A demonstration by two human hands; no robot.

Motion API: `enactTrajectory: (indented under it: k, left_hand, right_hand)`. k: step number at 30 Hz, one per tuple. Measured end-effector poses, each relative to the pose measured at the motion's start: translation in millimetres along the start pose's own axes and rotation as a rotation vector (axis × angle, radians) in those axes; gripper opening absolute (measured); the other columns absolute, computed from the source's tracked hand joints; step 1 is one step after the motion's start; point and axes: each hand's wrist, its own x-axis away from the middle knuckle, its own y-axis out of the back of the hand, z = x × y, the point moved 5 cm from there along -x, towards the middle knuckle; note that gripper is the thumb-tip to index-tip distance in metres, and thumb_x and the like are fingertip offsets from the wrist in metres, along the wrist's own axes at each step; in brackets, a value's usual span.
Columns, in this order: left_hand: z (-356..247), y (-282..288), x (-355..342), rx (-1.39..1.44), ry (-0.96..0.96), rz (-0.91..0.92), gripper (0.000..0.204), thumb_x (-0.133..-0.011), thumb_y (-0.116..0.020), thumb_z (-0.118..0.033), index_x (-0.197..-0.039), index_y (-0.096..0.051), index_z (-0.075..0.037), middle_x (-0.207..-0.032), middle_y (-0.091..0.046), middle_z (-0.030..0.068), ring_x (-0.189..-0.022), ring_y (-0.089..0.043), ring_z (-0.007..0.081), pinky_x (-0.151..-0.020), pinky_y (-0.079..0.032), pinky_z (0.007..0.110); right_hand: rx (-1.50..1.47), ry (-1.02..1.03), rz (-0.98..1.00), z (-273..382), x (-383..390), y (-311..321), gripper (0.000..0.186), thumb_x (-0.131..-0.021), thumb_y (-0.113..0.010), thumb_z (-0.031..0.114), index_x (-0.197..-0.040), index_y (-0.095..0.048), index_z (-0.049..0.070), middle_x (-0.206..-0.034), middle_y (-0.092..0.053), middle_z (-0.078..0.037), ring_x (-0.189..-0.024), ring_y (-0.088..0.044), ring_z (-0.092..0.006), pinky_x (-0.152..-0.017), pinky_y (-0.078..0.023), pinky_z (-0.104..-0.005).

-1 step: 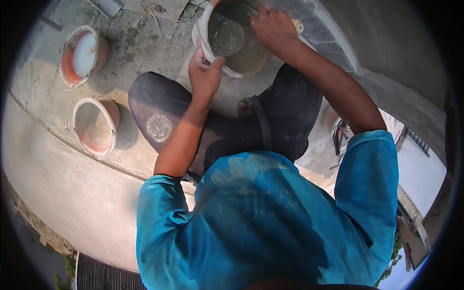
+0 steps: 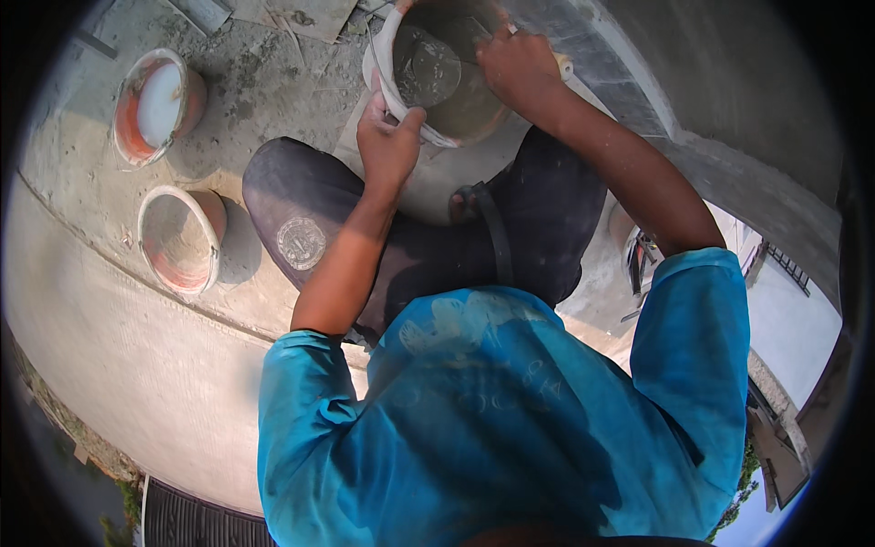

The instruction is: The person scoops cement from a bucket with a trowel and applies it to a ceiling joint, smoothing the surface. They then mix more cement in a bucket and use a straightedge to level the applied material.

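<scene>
Bucket [image 2: 386, 56] of wet grey mix [image 2: 469, 111] sits beyond the person's knees [image 2: 290, 175], left hand [image 2: 389, 144] grasping its near-left rim [image 2: 439, 138], right hand [image 2: 521, 69] curled over its right side, hold indiscernible, with an orange bucket of white matter [image 2: 160, 102] and a second orange bucket [image 2: 213, 214] well apart leftward.

The first bucket [image 2: 389, 77] is before the person, with wet mix [image 2: 469, 114] in it; the left hand [image 2: 389, 144] is on its near left rim, the right hand [image 2: 519, 66] at its right side. On the floor [image 2: 273, 77] to the left stand two others; the farther bucket [image 2: 193, 102] contains liquid [image 2: 160, 102], the nearer bucket [image 2: 213, 217] is behind it; a wall [image 2: 766, 91] is at right.
</scene>
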Motion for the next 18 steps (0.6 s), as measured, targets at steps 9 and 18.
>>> enactTrajectory:
  k: [9,18]
  left_hand:
    - [12.3,2.3,-13.2,0.03,0.113,0.041,0.044,-0.085,-0.062,0.004,-0.128,-0.056,0.006,-0.112,-0.068,0.0112,-0.087,-0.066,0.0123,-0.068,-0.053,0.024]
    - [2.6,-1.2,-8.5,0.023,0.174,0.05,0.056,-0.083,-0.063,0.004,-0.138,-0.05,0.008,-0.116,-0.067,0.0109,-0.098,-0.064,0.0141,-0.088,-0.049,0.026]
  right_hand:
    - [-0.299,-0.076,0.067,-8.9,8.1,13.8,0.023,-0.086,-0.065,0.02,-0.102,-0.072,0.005,-0.085,-0.073,-0.015,-0.079,-0.074,-0.0321,-0.065,-0.058,-0.0434]
    - [-0.376,-0.114,0.142,-1.3,1.4,22.5,0.021,-0.084,-0.065,0.019,-0.1,-0.073,0.007,-0.092,-0.074,-0.014,-0.083,-0.074,-0.0304,-0.07,-0.059,-0.0415]
